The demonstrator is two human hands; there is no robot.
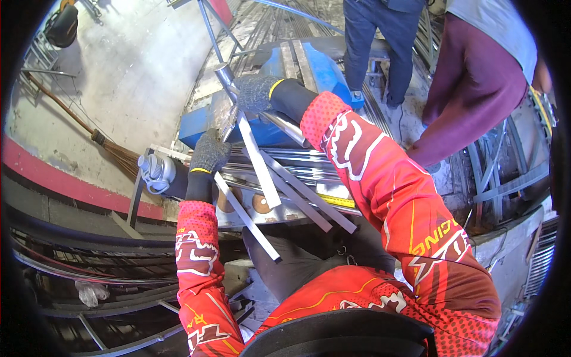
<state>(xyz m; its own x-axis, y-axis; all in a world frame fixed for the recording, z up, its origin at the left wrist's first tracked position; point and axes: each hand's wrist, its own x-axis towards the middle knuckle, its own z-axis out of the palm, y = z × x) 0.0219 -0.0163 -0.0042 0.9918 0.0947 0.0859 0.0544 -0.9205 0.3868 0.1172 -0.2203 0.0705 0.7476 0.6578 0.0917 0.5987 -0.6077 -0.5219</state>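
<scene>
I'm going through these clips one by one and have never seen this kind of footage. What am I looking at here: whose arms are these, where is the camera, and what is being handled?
The one picture comes from a fisheye camera worn on a person's head, looking down; that is why straight edges bend. The red-sleeved forearms are the wearer's own. Both hands wear grey knit gloves. The left hand rests on flat metal strips that lie fanned across a steel workbench. The right hand reaches further out and grips a shiny metal bar by a blue machine. A yellow tape measure lies on the bench. Two other people stand behind, and a broom lies on the concrete floor.
</scene>
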